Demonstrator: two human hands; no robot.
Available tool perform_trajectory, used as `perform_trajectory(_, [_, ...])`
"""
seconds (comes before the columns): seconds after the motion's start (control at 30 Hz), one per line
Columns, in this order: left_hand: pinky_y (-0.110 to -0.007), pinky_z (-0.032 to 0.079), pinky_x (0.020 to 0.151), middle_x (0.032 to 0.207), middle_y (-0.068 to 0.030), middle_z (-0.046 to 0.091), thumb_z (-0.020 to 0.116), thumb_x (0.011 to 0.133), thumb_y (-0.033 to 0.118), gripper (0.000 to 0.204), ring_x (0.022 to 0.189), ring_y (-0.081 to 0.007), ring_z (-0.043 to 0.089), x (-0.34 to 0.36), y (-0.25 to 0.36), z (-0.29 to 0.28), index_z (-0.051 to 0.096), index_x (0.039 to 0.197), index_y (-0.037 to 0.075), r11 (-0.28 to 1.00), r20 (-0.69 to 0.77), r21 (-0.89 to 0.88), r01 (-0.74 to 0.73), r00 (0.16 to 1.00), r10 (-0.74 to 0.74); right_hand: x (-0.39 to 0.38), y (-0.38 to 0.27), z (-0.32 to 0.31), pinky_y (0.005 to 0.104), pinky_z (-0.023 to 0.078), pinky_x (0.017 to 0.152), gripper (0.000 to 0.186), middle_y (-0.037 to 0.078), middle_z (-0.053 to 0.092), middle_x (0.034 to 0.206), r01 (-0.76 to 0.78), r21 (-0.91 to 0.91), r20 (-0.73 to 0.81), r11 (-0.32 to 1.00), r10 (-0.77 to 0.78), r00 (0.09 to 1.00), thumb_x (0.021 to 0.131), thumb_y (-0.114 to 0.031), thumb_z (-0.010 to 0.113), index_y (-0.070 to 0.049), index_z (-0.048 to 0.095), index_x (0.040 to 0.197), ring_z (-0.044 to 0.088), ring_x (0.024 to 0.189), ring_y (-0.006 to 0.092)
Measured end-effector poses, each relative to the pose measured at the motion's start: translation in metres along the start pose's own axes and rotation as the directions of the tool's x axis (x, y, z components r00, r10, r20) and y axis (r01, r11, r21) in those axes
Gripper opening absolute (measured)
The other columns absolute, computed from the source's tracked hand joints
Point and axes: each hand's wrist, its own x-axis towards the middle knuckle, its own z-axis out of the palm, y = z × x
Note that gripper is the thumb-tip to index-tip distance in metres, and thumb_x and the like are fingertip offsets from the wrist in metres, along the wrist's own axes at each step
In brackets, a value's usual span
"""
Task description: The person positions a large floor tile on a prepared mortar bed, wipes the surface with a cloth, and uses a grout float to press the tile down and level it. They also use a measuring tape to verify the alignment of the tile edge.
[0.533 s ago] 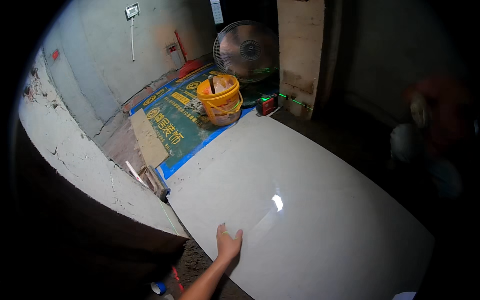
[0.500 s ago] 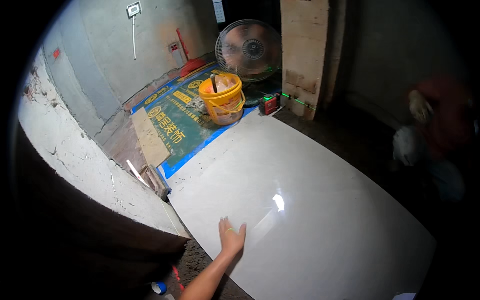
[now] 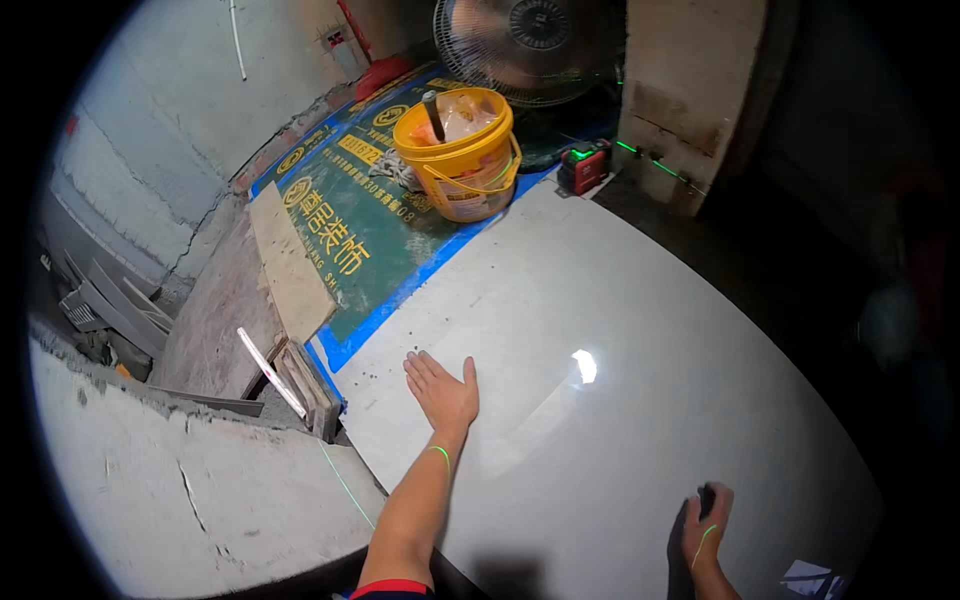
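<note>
L hand [image 3: 440,390] flat on big white tile [image 3: 620,420], palm down, fingers spread, grip open, holding nothing. It sits near tile's 9 o'clock edge. R hand [image 3: 705,525] at tile's 5 o'clock area, curled round a small dark thing [image 3: 706,492], can't tell what it is; grip looks closed on it, knuckles resting on tile. Green laser line crosses both wrists. Tile lies flat on the floor, glossy, bright light spot [image 3: 585,365] near its centre.

Off tile at 12 o'clock: yellow bucket [image 3: 460,150] w/ dark handle sticking up, standing on green-blue printed sheet [image 3: 350,225]. Red laser level [image 3: 582,165] just beside tile's far corner, fan [image 3: 530,45] behind it. Wood plank [image 3: 290,265] along sheet's left edge. Grey wall ledge [image 3: 200,490] at 8 o'clock
</note>
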Motion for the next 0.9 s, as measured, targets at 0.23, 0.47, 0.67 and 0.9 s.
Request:
perform_trajectory(0.23, [-0.047,0.006,0.122,0.157,-0.0319,0.018,0.053,0.093,0.051,0.091,0.149,-0.0402,0.011,0.015,0.000,-0.009,0.023,0.147,-0.015,0.997,-0.014,-0.019,0.078,0.997,-0.078,0.072,-0.070,0.074,0.0522,0.024,0.116,0.054,0.026,0.033,0.148,0.166,-0.379,-0.013,0.910,-0.185,0.983,0.095,-0.016,0.056,0.005,0.037,0.141,0.032,0.137,0.0430])
perform_trajectory(0.47, [-0.048,0.007,0.122,0.157,-0.0303,0.021,0.056,0.092,0.047,0.088,0.149,-0.0397,0.014,0.030,0.003,-0.008,0.025,0.147,-0.014,0.987,0.025,0.005,0.160,0.987,-0.160,0.117,-0.087,0.098,0.0600,0.016,0.116,0.057,0.028,0.031,0.150,0.134,-0.557,-0.053,0.820,-0.196,0.979,0.101,-0.030,0.046,0.007,0.035,0.143,0.028,0.139,0.0449])
perform_trajectory(0.67, [-0.056,0.015,0.119,0.153,-0.0329,0.024,0.061,0.088,0.042,0.087,0.145,-0.0459,0.019,0.044,0.004,-0.013,0.027,0.145,-0.015,0.987,0.058,0.015,0.160,0.985,-0.160,0.176,-0.108,0.121,0.0610,0.013,0.117,0.061,0.029,0.031,0.150,0.142,-0.615,-0.030,0.776,-0.203,0.979,0.101,-0.034,0.043,0.007,0.032,0.145,0.027,0.139,0.0457])
perform_trajectory(0.9, [-0.057,0.018,0.117,0.155,-0.0319,0.020,0.061,0.087,0.040,0.090,0.145,-0.0481,0.018,0.054,0.004,-0.021,0.021,0.149,-0.012,0.982,0.170,0.046,0.181,0.968,-0.186,0.201,-0.128,0.128,0.0614,0.014,0.115,0.064,0.032,0.029,0.150,0.154,-0.629,0.011,0.762,-0.189,0.982,0.099,-0.033,0.043,0.008,0.029,0.146,0.025,0.139,0.0488])
